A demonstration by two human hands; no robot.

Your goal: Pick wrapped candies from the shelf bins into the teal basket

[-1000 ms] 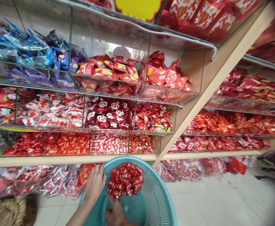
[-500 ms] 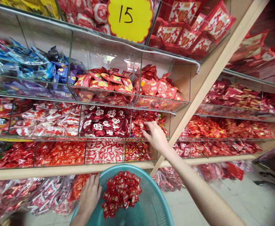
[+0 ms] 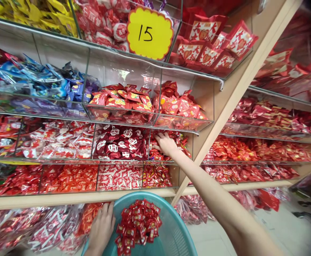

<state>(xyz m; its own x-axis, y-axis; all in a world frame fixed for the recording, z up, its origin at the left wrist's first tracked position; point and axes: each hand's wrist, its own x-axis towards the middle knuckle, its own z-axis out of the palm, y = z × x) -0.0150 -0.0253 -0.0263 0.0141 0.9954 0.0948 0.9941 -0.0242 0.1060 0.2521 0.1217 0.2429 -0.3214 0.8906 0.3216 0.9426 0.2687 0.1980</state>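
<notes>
My left hand (image 3: 101, 227) grips the near left rim of a teal plastic basket (image 3: 174, 234) at the bottom of the view. A heap of small red wrapped candies (image 3: 138, 224) lies in the basket. My right hand (image 3: 165, 143) reaches into a clear bin of small red candies (image 3: 180, 140) on the middle shelf row, at its right end. Its fingers curl down into the candies; what they hold, if anything, is hidden. To the left of that bin sits a bin of dark red sweets with white labels (image 3: 120, 142).
Tiered clear shelves hold several bins of red, white, blue and yellow sweets. A yellow tag reading 15 (image 3: 150, 32) hangs on the top row. A slanted wooden post (image 3: 232, 96) divides this rack from another on the right. Bagged sweets (image 3: 51, 224) lie under the lowest shelf on the tiled floor.
My right hand rose out of the basket and reached up into the right-hand bin of the middle shelf row. The view tilted upward. My left hand stayed on the basket rim.
</notes>
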